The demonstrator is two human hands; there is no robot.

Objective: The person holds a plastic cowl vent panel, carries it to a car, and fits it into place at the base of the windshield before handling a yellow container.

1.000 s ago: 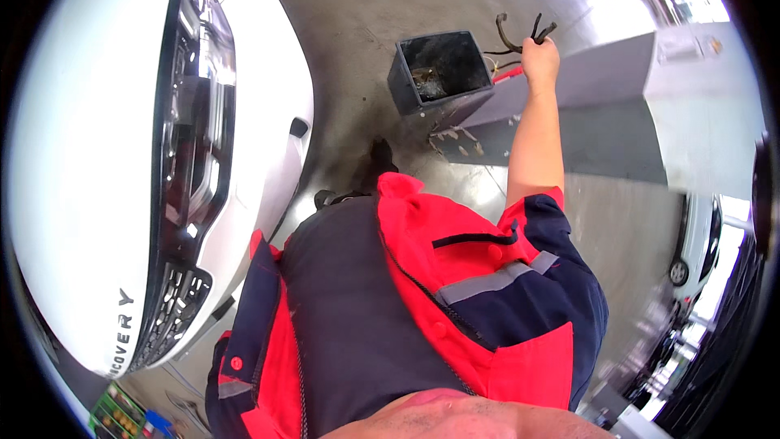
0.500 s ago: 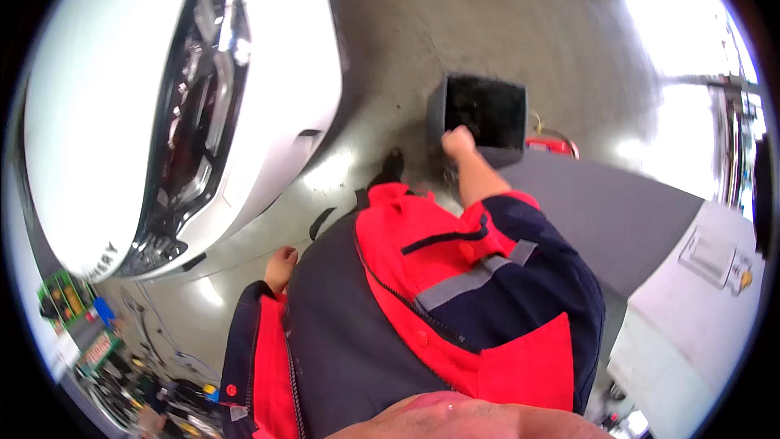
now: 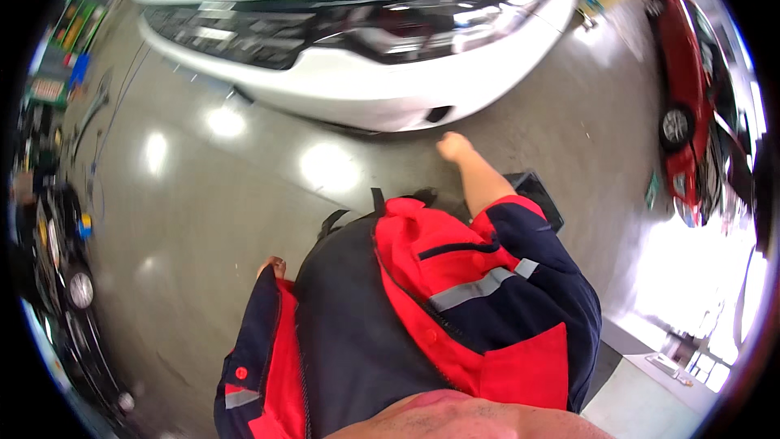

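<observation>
Your right hand [image 3: 456, 147] is out in front of you, near the bumper of the white car [image 3: 382, 91]. Blur hides whether its fingers are open or closed. The bin [image 3: 548, 198] stands on the floor [image 3: 187, 219] right of that forearm, partly behind your sleeve [image 3: 520, 223]. Your left hand [image 3: 276, 265] hangs beside your jacket [image 3: 264, 341]; its finger state cannot be told.

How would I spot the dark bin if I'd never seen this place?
Start at the white car along the top. Below it, follow the bare right forearm down to the red cuff; the bin stands just beyond, partly hidden. Its dark, straight-edged box shape sets it apart.
</observation>
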